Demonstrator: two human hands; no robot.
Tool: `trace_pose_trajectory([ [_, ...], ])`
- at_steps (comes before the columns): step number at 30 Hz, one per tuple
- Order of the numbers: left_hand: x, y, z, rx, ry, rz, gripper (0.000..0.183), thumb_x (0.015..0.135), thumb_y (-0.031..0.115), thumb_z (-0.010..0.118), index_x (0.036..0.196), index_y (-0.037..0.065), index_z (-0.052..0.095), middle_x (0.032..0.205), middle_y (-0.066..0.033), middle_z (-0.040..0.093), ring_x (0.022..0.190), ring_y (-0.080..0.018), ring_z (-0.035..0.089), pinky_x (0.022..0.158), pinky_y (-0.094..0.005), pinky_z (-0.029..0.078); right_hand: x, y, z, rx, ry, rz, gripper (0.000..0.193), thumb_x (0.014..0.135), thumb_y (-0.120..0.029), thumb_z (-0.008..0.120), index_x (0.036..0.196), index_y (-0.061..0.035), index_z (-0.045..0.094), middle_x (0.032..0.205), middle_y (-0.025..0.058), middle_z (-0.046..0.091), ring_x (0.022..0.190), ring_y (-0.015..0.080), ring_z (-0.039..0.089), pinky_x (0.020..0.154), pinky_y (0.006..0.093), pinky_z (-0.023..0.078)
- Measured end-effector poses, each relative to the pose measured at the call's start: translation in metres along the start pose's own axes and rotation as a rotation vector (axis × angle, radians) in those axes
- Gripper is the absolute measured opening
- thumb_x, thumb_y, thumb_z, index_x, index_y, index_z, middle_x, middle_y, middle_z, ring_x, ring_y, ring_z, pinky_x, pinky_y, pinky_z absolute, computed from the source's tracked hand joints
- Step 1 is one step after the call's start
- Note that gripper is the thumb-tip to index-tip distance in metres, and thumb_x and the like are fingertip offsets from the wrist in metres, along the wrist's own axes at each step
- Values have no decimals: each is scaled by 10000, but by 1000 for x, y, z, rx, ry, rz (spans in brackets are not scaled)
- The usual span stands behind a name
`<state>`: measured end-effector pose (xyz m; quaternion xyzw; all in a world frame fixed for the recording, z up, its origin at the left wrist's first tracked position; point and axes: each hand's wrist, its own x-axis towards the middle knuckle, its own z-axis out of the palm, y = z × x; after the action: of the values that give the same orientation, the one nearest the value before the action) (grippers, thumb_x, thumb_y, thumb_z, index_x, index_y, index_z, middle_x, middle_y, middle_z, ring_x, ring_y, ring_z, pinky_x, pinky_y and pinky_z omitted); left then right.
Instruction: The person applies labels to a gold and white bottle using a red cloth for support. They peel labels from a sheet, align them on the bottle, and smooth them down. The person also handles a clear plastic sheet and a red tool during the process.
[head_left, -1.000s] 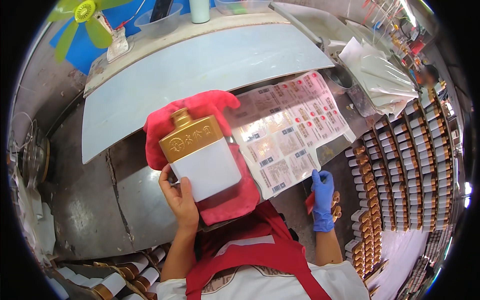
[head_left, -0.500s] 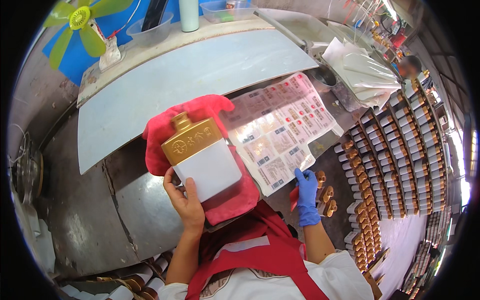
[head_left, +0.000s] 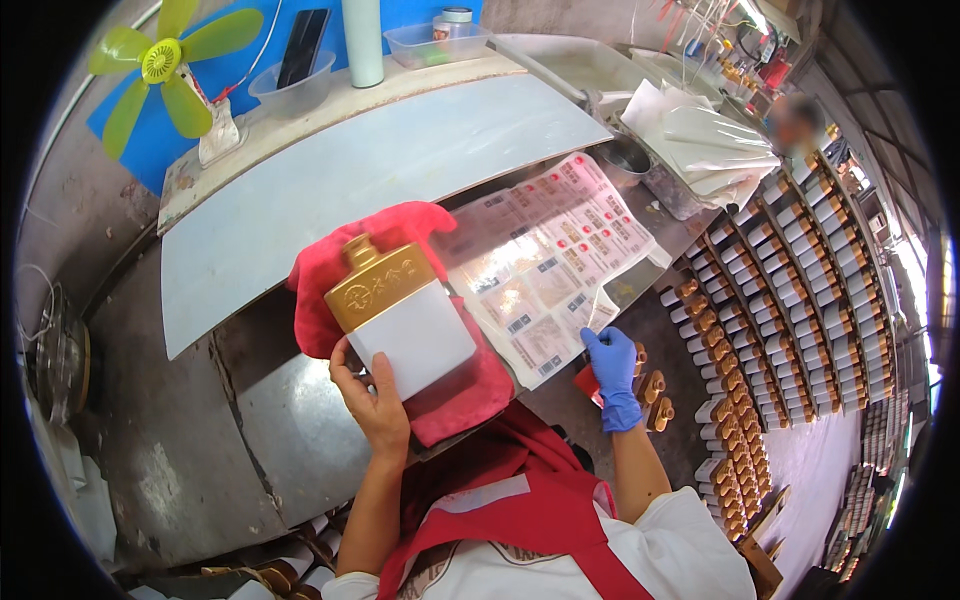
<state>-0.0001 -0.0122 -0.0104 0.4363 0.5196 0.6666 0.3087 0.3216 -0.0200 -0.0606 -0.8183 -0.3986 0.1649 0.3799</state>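
My left hand [head_left: 377, 405] grips the lower side of a flat bottle [head_left: 412, 345] with an embossed gold shoulder and neck and a plain white body. The bottle lies tilted on a bunched red cloth [head_left: 490, 368]. My right hand [head_left: 612, 365], in a blue glove, pinches the near right corner of a printed label sheet [head_left: 540, 350]. That corner rises in a thin translucent strip toward the fingertips. A flat red piece [head_left: 588, 383] shows beneath the gloved palm, apparently tucked in the hand.
A pale board [head_left: 380, 150] spans the bench behind the cloth. A green fan [head_left: 160, 62] stands at far left. At the right are a metal cup [head_left: 625, 158], stacked white sheets [head_left: 695, 135] and racks of gold-and-white bottles [head_left: 800, 290]. A person [head_left: 797, 125] is in the background.
My gloved fingers have closed on the sheet's near right corner and lifted it. My left hand and the bottle stay nearly in place; the view has shifted slightly.
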Motion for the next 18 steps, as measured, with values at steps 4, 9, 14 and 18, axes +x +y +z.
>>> trace_pose_trajectory([
  [4, -1, -4, 0, 9, 0, -18, 424, 922, 209, 525, 1257, -7, 380, 1138, -96, 472, 959, -132, 495, 721, -245, 411, 1, 6, -8, -6, -55, -13, 372, 750, -350, 669, 723, 15, 604, 671, 150, 587, 617, 241, 564, 602, 364, 438],
  [9, 1, -6, -4, 21, 36, -3, 420, 918, 201, 530, 1255, -6, 388, 1134, -87, 488, 966, -133, 495, 727, -242, 407, -9, -34, -29, -249, -59, -129, 302, 749, -339, 632, 739, -37, 637, 704, 147, 623, 656, 311, 608, 620, 390, 471],
  [14, 1, -7, -1, 8, 35, -9, 427, 914, 201, 538, 1254, -11, 390, 1121, -83, 507, 962, -137, 497, 735, -243, 403, -15, -51, -34, -451, 15, -250, 210, 740, -298, 621, 690, -94, 626, 665, 107, 625, 630, 309, 615, 606, 402, 484],
  [18, 1, -7, 0, 6, 33, -6, 416, 919, 191, 529, 1253, -11, 384, 1102, -82, 506, 938, -131, 502, 730, -238, 415, -13, -56, -27, -511, 43, -306, 193, 730, -262, 636, 648, -90, 603, 618, 89, 611, 601, 291, 611, 578, 389, 483],
])
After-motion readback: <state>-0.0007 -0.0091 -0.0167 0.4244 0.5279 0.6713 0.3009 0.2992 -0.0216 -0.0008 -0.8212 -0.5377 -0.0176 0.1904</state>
